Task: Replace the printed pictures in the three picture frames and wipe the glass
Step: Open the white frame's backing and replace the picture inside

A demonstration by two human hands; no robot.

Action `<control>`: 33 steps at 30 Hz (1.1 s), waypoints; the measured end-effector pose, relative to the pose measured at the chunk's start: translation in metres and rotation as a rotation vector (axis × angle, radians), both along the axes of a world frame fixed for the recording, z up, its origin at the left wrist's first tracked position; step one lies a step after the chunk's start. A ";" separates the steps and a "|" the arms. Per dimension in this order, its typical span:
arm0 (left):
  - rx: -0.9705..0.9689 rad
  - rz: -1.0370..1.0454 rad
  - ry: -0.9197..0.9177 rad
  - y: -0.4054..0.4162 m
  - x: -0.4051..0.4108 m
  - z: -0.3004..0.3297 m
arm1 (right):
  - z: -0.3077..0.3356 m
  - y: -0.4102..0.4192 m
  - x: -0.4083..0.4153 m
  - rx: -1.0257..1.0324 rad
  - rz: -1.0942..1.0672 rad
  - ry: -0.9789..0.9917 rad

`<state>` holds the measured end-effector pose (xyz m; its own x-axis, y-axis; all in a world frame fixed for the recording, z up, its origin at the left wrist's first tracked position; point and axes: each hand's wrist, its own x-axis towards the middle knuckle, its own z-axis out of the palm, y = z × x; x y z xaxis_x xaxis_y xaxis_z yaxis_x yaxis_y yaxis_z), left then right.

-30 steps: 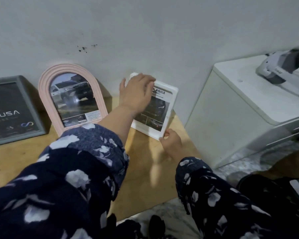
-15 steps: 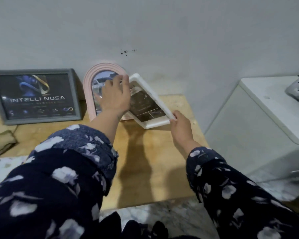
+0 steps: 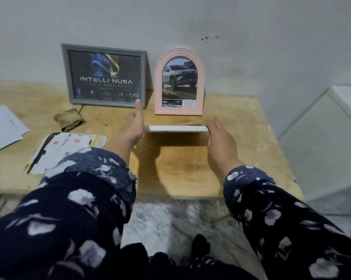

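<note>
- White frame (image 3: 177, 128), which half a second ago was tilted up against the pink frame with its picture showing, is now held level between the two hands, above the wooden table (image 3: 190, 168), so that only its thin near edge shows.
- Left hand (image 3: 134, 126) has come off the frame's face and now lies flat against its left end, fingers straight and pointing away from the person — thumb not visible.
- Right hand (image 3: 221, 138) has shifted from the lower corner to the right end; its fingers reach along that end, but whether they curl round it I cannot tell.
- Three frames in all: the white one in the grip, a pink arched frame (image 3: 179, 81) standing just beyond it, and a grey frame (image 3: 105, 74) beyond and to the left of the left hand — both lean against the wall.
- The grey frame's print reads "INTELLI NUSA"; the smaller line under it is too small to read.
- The pink frame shows a vehicle on a dirt road, with small print at the bottom that is not legible.
- Left of the left hand lie one crumpled brown cloth (image 3: 68, 119), a stack of printed sheets (image 3: 65, 150) and white paper (image 3: 3, 128).
- Right of the right hand stands one white cabinet (image 3: 322, 142).
</note>
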<state>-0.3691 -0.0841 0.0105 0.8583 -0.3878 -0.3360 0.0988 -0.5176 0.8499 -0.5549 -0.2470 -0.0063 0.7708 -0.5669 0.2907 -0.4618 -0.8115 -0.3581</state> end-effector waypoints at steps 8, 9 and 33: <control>0.000 -0.073 0.047 0.029 -0.020 -0.033 | -0.042 0.040 -0.036 -0.079 -0.025 0.147; -0.003 -0.071 0.052 0.031 -0.022 -0.039 | -0.047 0.044 -0.039 -0.081 -0.025 0.161; 0.550 -0.509 -0.812 0.066 -0.038 -0.124 | -0.046 0.049 0.114 0.010 0.303 0.404</control>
